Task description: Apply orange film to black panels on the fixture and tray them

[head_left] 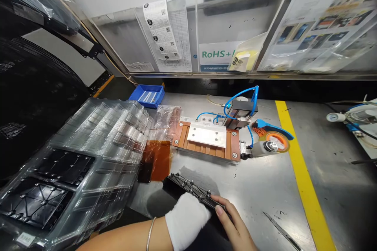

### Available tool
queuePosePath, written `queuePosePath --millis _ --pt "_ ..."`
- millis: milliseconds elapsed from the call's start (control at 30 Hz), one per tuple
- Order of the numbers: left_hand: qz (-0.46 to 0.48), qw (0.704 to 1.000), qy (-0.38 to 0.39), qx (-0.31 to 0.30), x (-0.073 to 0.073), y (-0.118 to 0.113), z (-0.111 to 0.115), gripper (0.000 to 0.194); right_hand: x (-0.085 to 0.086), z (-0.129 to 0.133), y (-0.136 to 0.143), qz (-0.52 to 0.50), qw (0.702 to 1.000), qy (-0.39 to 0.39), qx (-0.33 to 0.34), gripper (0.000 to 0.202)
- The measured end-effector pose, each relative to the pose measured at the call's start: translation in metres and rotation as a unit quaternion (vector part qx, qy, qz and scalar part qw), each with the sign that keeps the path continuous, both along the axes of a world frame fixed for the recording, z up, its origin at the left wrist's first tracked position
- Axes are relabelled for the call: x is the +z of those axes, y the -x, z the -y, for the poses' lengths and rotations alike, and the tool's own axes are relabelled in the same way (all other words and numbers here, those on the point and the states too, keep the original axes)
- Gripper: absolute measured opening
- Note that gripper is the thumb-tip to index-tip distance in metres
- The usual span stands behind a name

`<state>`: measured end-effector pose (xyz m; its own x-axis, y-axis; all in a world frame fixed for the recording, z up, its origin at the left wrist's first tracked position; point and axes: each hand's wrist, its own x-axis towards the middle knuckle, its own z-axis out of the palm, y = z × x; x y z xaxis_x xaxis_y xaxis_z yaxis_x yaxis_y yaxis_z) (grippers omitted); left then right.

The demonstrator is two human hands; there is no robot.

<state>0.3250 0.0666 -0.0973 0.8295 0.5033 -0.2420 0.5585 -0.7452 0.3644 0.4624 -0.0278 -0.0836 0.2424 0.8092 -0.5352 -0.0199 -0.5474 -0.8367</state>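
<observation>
A black ribbed plastic part (pixel 188 186) is held tilted above the metal bench near the bottom centre. My left hand (pixel 187 219), in a white glove with a bracelet at the wrist, grips its near side; its fingertips are hidden. Bare fingers of my right hand (pixel 232 219) close on the part's right end, thumb on the near side. Just beyond lies a fixture (pixel 206 135) with a brown base, a white block and blue air hoses. To the left, clear plastic trays (pixel 108 125) are stacked, with two similar black parts (pixel 35 202) in the top one.
An amber sheet (pixel 161 160) lies beside the trays, and a blue bin (pixel 160 96) stands behind them. Right of the fixture are a bottle (pixel 262 149) and a tape dispenser (pixel 273 128). A slim metal knife (pixel 281 229) lies at lower right, near yellow floor-style tape (pixel 300 172).
</observation>
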Motion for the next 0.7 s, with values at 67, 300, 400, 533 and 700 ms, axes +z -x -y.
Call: queuePosePath --millis 67,300,400,533,700 --pt "-0.001 1.000 0.015 0.017 -0.003 -0.003 0.003 0.029 0.001 0.000 -0.004 0.006 1.000 0.001 0.027 0.057" --pt "-0.028 0.997 0.064 0.038 0.008 0.032 -0.016 0.025 0.012 0.002 -0.018 -0.005 0.998 -0.003 0.069 0.056" --pt "-0.067 0.994 0.068 0.050 0.005 0.050 -0.028 0.019 0.013 0.003 -0.021 -0.009 0.995 0.017 0.100 0.056" --pt "-0.117 0.990 0.069 0.044 -0.010 0.052 -0.033 0.023 0.014 0.002 -0.019 0.007 0.997 0.028 0.074 0.054" --pt "-0.128 0.989 0.059 0.035 -0.018 0.049 -0.020 0.033 0.018 -0.002 -0.012 0.043 0.996 0.024 0.067 0.051"
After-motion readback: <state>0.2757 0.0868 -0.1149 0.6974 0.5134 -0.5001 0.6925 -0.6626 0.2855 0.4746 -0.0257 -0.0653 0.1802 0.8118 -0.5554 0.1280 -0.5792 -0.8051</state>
